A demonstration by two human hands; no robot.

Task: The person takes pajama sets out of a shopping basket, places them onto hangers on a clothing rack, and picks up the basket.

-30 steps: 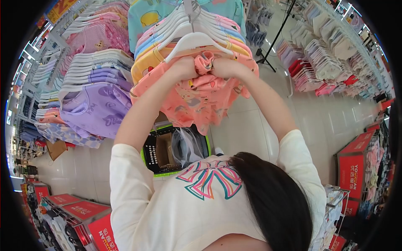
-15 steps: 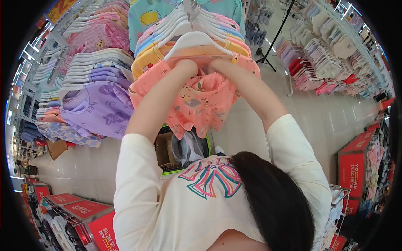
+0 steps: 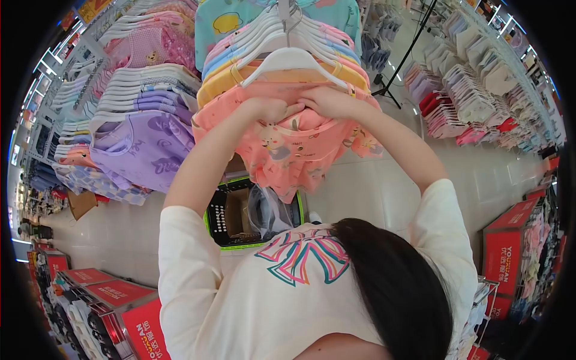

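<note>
A coral printed garment (image 3: pixel 288 144) hangs at the front of the rack on a white hanger (image 3: pixel 291 63). At its neckline, my left hand (image 3: pixel 271 110) is closed, a finger pointing right, with coral cloth beneath it. Just to the right, my right hand (image 3: pixel 324 102) has its fingers bent over the neckline cloth, and the fingertips of both hands nearly meet. A fold of the same cloth bulges up below the fingers. Behind hang yellow (image 3: pixel 222 84), blue and pink garments on white hangers.
Purple garments (image 3: pixel 144 150) hang at the left. Below the coral garment, a black crate with a green rim (image 3: pixel 237 245) stands on the floor, holding a box and plastic. A black tripod (image 3: pixel 390 87) and more racks stand right; red-signed bins (image 3: pixel 504 246) stand at both sides.
Both hands have come out of the garment's neck opening onto the front of its neckline. Half a second ago the fingers were hidden inside it. The bunched cloth has loosened, and the view has shifted slightly.
</note>
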